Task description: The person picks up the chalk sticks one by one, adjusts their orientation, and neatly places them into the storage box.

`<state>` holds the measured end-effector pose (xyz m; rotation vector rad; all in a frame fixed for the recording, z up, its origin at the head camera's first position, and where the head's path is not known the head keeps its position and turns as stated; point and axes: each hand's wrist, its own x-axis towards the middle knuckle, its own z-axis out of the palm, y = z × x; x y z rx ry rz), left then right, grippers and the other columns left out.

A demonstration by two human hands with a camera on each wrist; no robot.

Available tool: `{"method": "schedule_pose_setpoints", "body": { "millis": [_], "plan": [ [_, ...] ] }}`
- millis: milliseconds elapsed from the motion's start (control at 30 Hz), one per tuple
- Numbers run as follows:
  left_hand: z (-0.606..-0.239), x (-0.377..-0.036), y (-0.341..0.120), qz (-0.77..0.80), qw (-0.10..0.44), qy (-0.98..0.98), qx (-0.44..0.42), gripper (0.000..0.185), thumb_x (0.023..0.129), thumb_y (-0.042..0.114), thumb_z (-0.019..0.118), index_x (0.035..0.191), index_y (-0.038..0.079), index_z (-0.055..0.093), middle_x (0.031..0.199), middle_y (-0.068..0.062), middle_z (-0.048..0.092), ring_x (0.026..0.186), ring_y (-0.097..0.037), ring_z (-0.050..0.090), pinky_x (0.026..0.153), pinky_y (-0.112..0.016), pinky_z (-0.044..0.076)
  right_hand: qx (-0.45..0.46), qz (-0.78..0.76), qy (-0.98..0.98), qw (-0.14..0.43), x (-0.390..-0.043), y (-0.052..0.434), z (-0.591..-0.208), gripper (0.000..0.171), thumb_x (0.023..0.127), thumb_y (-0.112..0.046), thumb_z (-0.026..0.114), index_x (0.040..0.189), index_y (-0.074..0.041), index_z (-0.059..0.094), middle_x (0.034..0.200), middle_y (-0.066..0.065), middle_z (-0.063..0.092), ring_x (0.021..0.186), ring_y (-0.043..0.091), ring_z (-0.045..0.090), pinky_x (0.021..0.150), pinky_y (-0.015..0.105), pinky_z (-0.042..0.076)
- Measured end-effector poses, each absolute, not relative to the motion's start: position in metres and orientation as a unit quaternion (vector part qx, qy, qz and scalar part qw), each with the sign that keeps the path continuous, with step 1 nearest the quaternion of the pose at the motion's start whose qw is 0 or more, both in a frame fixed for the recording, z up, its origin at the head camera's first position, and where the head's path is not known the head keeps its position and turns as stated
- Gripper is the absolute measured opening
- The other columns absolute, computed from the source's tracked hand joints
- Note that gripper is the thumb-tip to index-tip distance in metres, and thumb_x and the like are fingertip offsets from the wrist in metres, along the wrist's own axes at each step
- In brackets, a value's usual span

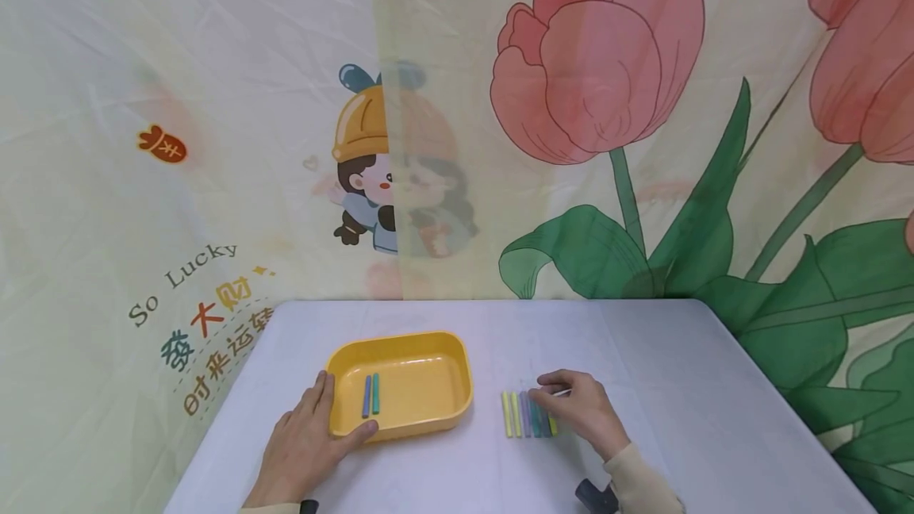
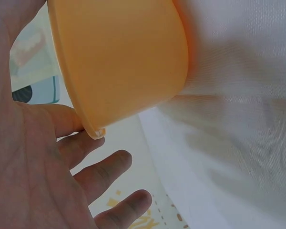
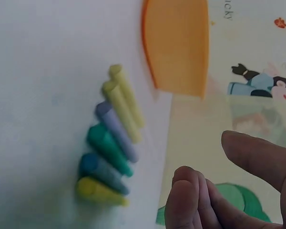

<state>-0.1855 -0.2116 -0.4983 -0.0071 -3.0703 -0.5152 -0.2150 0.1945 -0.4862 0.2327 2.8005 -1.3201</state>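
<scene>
My left hand holds the near left corner of a yellow plastic tray, thumb over the front rim and fingers along the left side. In the left wrist view the index finger touches the tray's rim, while other fingers are spread apart. Inside the tray lie a blue chalk stick and a green chalk stick. My right hand hovers over a row of chalk sticks, thumb and fingers apart and nothing between them. The row has pale yellow, purple, green, blue and yellow sticks.
Everything stands on a white-covered table. The chalk row lies to the right of the tray. Behind the table hangs a printed curtain with tulips and a cartoon figure.
</scene>
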Motion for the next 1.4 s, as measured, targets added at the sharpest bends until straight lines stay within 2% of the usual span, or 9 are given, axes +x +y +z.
{"method": "schedule_pose_setpoints", "body": {
  "millis": [200,367,567,900,1400],
  "plan": [
    [-0.498,-0.185,-0.212,-0.166,0.012,-0.986,-0.001,0.130,0.078,0.090,0.050,0.156,-0.010,0.021,0.161,-0.031,0.023,0.143,-0.050,0.032,0.109,-0.068,0.032,0.093,-0.387,0.917,0.019,-0.218,0.208,-0.499,0.037,0.085,-0.030,0.082,0.108,-0.003,0.075,0.096,0.003,0.071,0.088,0.019,0.066,0.069,0.037,0.057],
    [-0.498,-0.184,-0.211,-0.168,0.016,-0.986,-0.004,0.130,0.078,0.089,0.050,0.156,-0.010,0.021,0.161,-0.030,0.023,0.143,-0.050,0.032,0.109,-0.068,0.033,0.111,-0.364,0.924,0.039,-0.220,0.213,-0.513,0.033,0.083,-0.028,0.082,0.104,-0.003,0.075,0.090,0.003,0.071,0.080,0.017,0.065,0.068,0.036,0.058],
    [-0.498,-0.183,-0.210,-0.169,0.017,-0.985,-0.003,0.129,0.078,0.089,0.051,0.156,-0.010,0.022,0.161,-0.030,0.025,0.142,-0.050,0.033,0.109,-0.068,0.032,0.116,-0.340,0.933,0.035,-0.222,0.209,-0.523,0.028,0.083,-0.023,0.082,0.100,-0.002,0.074,0.084,0.001,0.069,0.076,0.015,0.064,0.066,0.034,0.058],
    [-0.498,-0.184,-0.210,-0.168,0.013,-0.986,0.002,0.130,0.077,0.091,0.050,0.156,-0.010,0.022,0.161,-0.030,0.025,0.143,-0.049,0.032,0.110,-0.068,0.032,0.135,-0.318,0.938,0.034,-0.223,0.196,-0.522,0.020,0.084,-0.011,0.079,0.098,0.000,0.073,0.082,0.002,0.067,0.073,0.014,0.063,0.062,0.029,0.058],
    [-0.498,-0.184,-0.212,-0.166,0.018,-0.986,-0.005,0.129,0.078,0.090,0.049,0.156,-0.009,0.023,0.161,-0.030,0.025,0.142,-0.049,0.033,0.108,-0.067,0.034,0.155,-0.293,0.942,0.045,-0.227,0.190,-0.523,0.020,0.084,-0.010,0.077,0.098,0.003,0.071,0.081,0.005,0.066,0.072,0.016,0.063,0.063,0.031,0.058]
  ]
}}
